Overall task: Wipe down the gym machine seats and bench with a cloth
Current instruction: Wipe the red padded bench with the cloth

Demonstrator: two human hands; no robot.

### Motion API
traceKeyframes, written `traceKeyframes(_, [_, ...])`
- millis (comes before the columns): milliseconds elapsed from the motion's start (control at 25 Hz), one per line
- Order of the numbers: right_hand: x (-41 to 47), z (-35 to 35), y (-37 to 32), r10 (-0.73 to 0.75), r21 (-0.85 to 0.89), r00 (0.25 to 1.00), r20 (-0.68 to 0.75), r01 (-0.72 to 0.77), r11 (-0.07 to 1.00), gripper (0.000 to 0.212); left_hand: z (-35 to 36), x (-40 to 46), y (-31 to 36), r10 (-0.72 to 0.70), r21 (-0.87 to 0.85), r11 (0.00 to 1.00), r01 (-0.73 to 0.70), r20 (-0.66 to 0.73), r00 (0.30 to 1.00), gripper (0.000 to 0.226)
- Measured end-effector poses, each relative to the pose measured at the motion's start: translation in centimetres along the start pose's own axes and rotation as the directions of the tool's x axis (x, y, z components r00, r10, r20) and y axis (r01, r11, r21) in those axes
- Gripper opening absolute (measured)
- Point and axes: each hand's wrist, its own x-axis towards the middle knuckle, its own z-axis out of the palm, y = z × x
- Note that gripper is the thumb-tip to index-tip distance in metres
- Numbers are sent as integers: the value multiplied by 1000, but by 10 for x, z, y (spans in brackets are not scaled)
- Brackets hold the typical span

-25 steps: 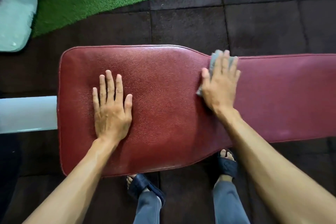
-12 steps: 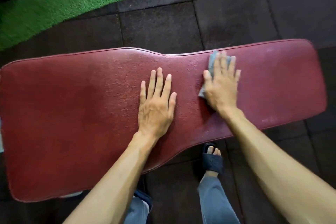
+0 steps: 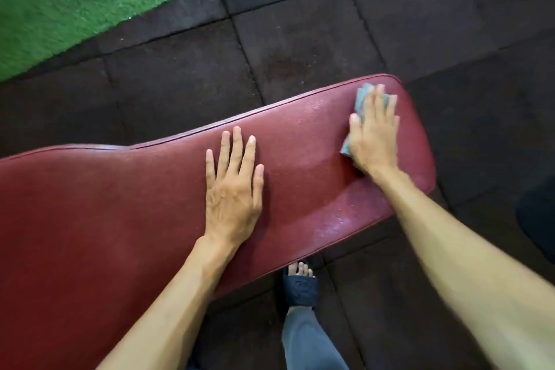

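Counter [image 3: 120, 204]: maroon padded top, long axis left to right, narrow end under right hand.
Cloth [image 3: 359, 99]: grey-blue, folded, flat beneath right hand, poking out past fingertips and thumb side, near far right corner.
Right hand [image 3: 374, 132]: fingers straight, pressing cloth; nearer to unwiped end.
Left hand [image 3: 232, 189]: flat, fingers spread, holding nothing, braced mid-pad, well apart from cloth.
Damp sheen toward near edge, between hands; probable next strokes there.
Sandalled foot [image 3: 300, 282] below near edge.
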Motion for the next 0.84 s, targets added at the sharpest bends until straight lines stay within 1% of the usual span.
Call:
traceKeyframes(40, [-3, 6, -13, -82, 9, 997, 2, 82, 997, 66, 9, 11, 16, 15, -12, 1000, -15, 1, 1000, 52])
traceKeyframes(80, [-20, 15, -19, -227, -14, 974, 22, 227, 974, 65, 16, 20, 31, 21, -19, 1000, -20, 2, 1000, 51])
traceKeyframes(120, [-46, 19, -12, -362, -48, 928, 85, 366, 929, 64, 24, 31, 45, 22, -21, 1000, -22, 6, 1000, 51])
traceKeyframes(160, [-74, 20, 6, -463, -72, 877, 132, 474, 878, 63, 30, 42, 56, 19, -11, 1000, -19, 9, 1000, 51])
traceKeyframes(200, [-92, 14, 33, -515, -104, 842, 161, 534, 839, 62, 35, 50, 64, 15, 16, 1000, -15, 17, 1000, 51])
traceKeyframes(240, [-91, 6, 63, -526, -131, 837, 148, 544, 829, 61, 39, 56, 71, 16, 63, 998, -17, 26, 1000, 52])
traceKeyframes(280, [-75, -1, 87, -479, -137, 868, 127, 494, 859, 61, 43, 60, 76, 21, 125, 992, -25, 31, 999, 53])
traceKeyframes(320, [-51, -7, 101, -393, -134, 913, 108, 405, 905, 62, 45, 61, 79, 26, 186, 982, -31, 31, 999, 54])
traceKeyframes(360, [-23, -10, 103, -303, -117, 949, 86, 312, 943, 62, 47, 61, 79, 26, 226, 974, -31, 26, 999, 55])
traceKeyframes(440, [19, -12, 81, -175, -40, 984, 44, 177, 983, 65, 48, 61, 78, 19, 248, 968, -24, 23, 1000, 56])
traceKeyframes(480, [23, -10, 66, -162, -10, 986, 31, 163, 987, 67, 49, 62, 78, 18, 246, 969, -24, 27, 999, 56])
traceKeyframes(520, [17, -7, 57, -191, 4, 981, 35, 191, 982, 69, 48, 61, 77, 17, 245, 969, -25, 33, 999, 56])
traceKeyframes(560, [1, -4, 54, -262, -9, 963, 59, 262, 965, 70, 47, 60, 77, 18, 244, 969, -27, 39, 999, 56])
traceKeyframes(640, [-38, -5, 65, -379, -89, 917, 124, 390, 916, 70, 44, 61, 77, 14, 240, 970, -26, 51, 999, 56])
traceKeyframes(680, [-51, -6, 74, -382, -140, 915, 126, 398, 907, 68, 44, 61, 78, 8, 241, 970, -21, 56, 998, 56])
traceKeyframes(720, [-60, -5, 81, -337, -184, 936, 103, 351, 918, 66, 44, 61, 79, 4, 240, 971, -19, 61, 998, 57])
traceKeyframes(760, [-66, -4, 83, -262, -194, 962, 75, 272, 943, 65, 44, 61, 78, 2, 238, 971, -17, 66, 998, 57])
traceKeyframes(840, [-74, 1, 77, -163, -138, 985, 50, 168, 976, 68, 44, 61, 76, -4, 232, 973, -13, 72, 997, 58])
